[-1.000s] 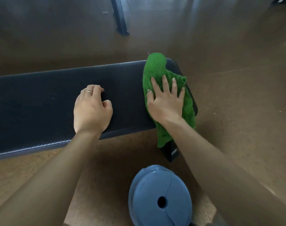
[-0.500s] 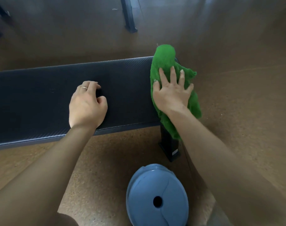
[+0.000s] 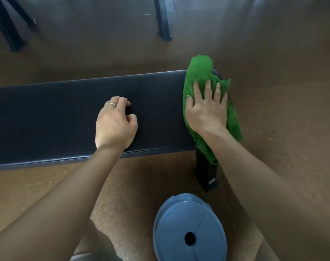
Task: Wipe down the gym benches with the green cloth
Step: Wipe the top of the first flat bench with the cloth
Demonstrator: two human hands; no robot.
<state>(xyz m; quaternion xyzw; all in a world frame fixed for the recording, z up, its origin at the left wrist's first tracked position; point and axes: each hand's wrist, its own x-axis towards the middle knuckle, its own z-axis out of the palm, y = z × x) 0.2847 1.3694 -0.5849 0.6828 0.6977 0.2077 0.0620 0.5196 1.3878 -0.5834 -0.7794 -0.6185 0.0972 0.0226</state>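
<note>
A dark padded gym bench (image 3: pixel 57 117) runs across the view from the left edge to the right of centre. The green cloth (image 3: pixel 199 76) is draped over the bench's right end and hangs down over its near edge. My right hand (image 3: pixel 206 109) lies flat on the cloth with straight, spread fingers, pressing it onto the pad. On the bare pad to the left of the cloth rests my left hand (image 3: pixel 115 123), its fingers loosely curled and holding nothing. A ring shows on one finger.
A blue weight plate (image 3: pixel 189 228) lies on the brown floor just in front of me. The bench's black foot (image 3: pixel 206 174) stands under its right end. Dark metal legs of other equipment (image 3: pixel 163 21) rise at the back.
My right hand and the cloth have shifted slightly along the bench's right end, and the view has tilted down a little. My left hand stays in place on the pad.
</note>
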